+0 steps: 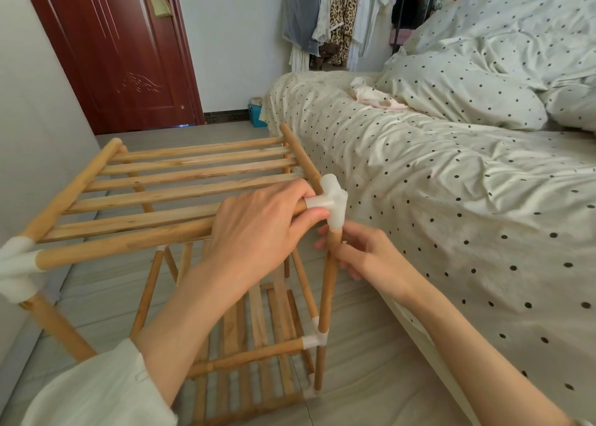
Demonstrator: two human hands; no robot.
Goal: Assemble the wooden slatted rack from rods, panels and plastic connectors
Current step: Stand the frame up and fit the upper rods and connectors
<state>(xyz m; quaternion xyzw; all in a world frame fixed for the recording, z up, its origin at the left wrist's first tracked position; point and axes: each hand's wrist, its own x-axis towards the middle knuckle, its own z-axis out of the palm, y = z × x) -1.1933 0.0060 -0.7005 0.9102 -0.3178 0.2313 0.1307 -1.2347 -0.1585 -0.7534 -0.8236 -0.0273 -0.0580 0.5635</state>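
A wooden slatted rack stands on the floor between the wall and the bed. Its top slatted panel [180,180] is held by a front rod [129,242]. My left hand [258,225] grips that front rod right beside the white plastic corner connector [333,200]. My right hand [361,251] pinches the top of the upright rod [329,293] just below the same connector. A second white connector [16,267] joins the near left corner. Lower slatted shelves [258,335] with a small connector [314,340] show underneath.
A bed [451,200] with a dotted sheet and pillows presses close on the right. A pale wall [38,103] runs along the left. A red-brown door [122,48] and hanging clothes [335,16] are at the back. Tiled floor [371,377] lies below.
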